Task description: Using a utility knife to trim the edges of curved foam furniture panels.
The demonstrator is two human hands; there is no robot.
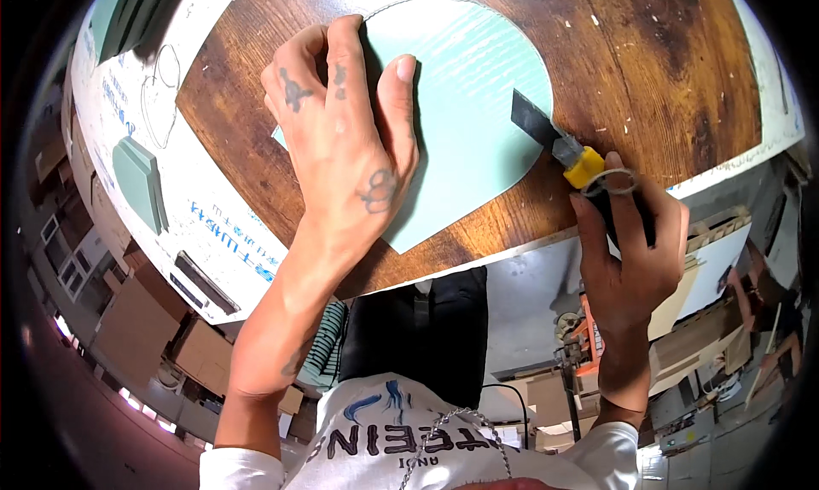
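A pale green sheet point(478, 89) with a rounded far edge and a narrower near corner lies on the brown wood-grain board. My left hand point(341, 123) rests palm down over its left part, fingers bent forward and thumb apart, holding nothing. A wide ring is on a finger of my right hand point(631, 243). That hand grips a black and yellow utility knife point(584, 168) at the right of the sheet. Its dark blade point(531, 119) points up and left, overlapping the sheet's right edge; whether it touches the sheet I cannot tell.
The wood-grain board point(665, 72) carries small pale scraps and lies on a white table point(222, 166) with blue writing. Stacked green pieces point(141, 183) sit at the left, with more at the far left corner. A dark bar-shaped object point(207, 283) lies near the table's front-left edge. Cardboard point(136, 319) stands below.
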